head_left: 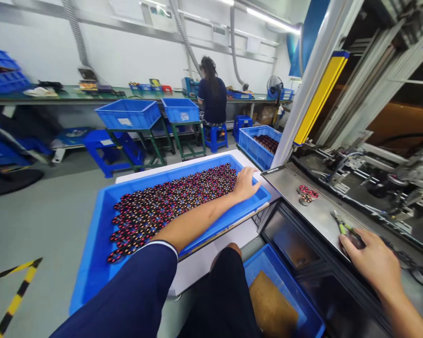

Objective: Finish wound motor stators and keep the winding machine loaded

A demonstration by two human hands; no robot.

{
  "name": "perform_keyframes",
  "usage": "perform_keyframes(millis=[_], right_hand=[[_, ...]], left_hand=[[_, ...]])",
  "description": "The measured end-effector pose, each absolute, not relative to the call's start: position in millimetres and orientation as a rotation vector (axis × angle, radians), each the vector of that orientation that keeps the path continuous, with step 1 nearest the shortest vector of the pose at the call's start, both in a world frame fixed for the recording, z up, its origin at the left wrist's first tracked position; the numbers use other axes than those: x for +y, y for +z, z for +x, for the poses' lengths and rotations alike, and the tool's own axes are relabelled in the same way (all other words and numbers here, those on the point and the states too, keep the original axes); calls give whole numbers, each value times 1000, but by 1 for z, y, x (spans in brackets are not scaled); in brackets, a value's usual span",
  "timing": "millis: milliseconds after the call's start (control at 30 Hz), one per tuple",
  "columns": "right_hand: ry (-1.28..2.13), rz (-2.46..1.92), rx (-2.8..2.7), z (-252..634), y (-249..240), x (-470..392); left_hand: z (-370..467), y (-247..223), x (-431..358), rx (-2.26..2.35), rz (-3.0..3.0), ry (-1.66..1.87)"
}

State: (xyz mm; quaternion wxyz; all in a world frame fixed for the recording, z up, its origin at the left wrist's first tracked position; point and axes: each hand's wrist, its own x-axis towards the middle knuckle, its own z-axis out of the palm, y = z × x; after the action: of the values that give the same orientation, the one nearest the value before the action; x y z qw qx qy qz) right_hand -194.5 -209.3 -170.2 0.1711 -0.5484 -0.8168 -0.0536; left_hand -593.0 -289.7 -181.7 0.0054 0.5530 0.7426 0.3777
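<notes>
My left hand (pixel 246 183) is over the right end of a long blue tray (pixel 102 220), its fingers bent toward the far rim; whether they hold anything is hidden. Rows of small dark round parts with red and copper segments (pixel 169 202) fill much of the tray. On the right, my right hand (pixel 373 256) rests at the metal bench (pixel 292 192), thumb and fingers around a dark round part beside green-handled cutters (pixel 340 223). Three loose round parts (pixel 306 193) lie farther back on the bench.
Beyond the tray, a blue crate (pixel 257 145) holds more parts. A seated person (pixel 213 94) works at the back bench. Below, a blue bin (pixel 278 291) holds a brown sheet. A yellow guard post (pixel 322 98) and machinery stand at the right.
</notes>
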Motion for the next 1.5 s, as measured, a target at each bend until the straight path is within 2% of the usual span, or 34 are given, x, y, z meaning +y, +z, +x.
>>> perform_keyframes(millis=[100, 200, 333, 500, 733, 1067, 1200, 1367, 1500], right_hand=[[-172, -1539, -2312, -209, -173, -204], [-187, -1523, -2306, -221, -175, -198], [-191, -1483, -2306, -223, -177, -198], [-183, -1494, -2284, -222, -180, -198], [-160, -1609, -2185, -221, -181, -200], [-67, -1396, -2277, -221, -176, -206], [18, -1351, -2232, -221, -175, -207], [223, -1238, -2065, -227, -157, -215], [499, -1098, -1845, -228, -137, -263]], left_hand=[[-564, -148, -263, 2064, 1868, 1226], [-530, -137, -232, 1822, 1912, 1105], [-497, -148, -210, 1601, 1876, 979], [-480, -161, -220, 1500, 1824, 1029], [-482, -157, -231, 1514, 1794, 1116], [-462, -151, -215, 1184, 1850, 884], [-453, -147, -230, 1230, 1869, 989], [-452, -126, -280, 1290, 1917, 1305], [-448, -114, -340, 1220, 1937, 1506]])
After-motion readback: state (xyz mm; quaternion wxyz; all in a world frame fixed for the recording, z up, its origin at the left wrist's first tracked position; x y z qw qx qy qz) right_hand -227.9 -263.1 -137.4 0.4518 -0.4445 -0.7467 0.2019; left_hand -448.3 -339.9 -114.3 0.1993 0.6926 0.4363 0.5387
